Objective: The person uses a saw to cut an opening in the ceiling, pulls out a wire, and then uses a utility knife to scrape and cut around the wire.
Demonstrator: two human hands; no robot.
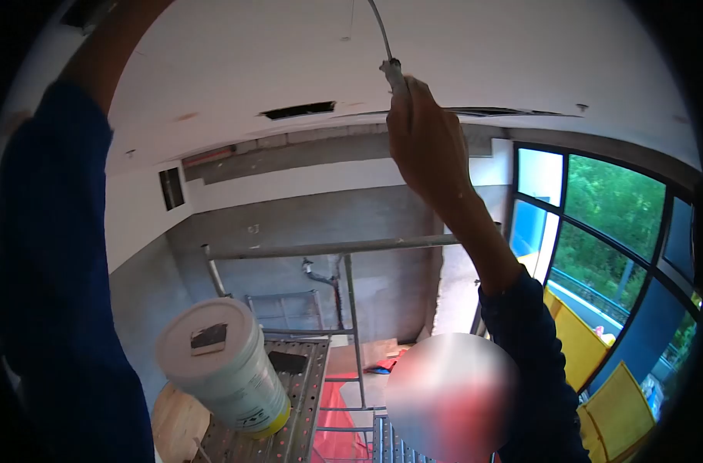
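Observation:
My right hand (422,127) is raised near the white ceiling (251,62), fingers wrapped round a grey flexible conduit or cable end (392,71). From the top of my fist a thin grey line (380,27) curves up out of the frame. My left arm, in a dark blue sleeve (54,231), reaches up at the left; its hand is beyond the top edge and hidden. Beyond my right hand, a dark rectangular slot (297,110) and a long narrow opening (505,113) are cut in the ceiling.
A lidded white bucket (243,378) stands on a perforated metal scaffold platform (309,386). A scaffold rail (336,247) crosses the middle. Large windows (613,193) and yellow panels (617,409) are at the right. A blurred round patch covers the lower middle.

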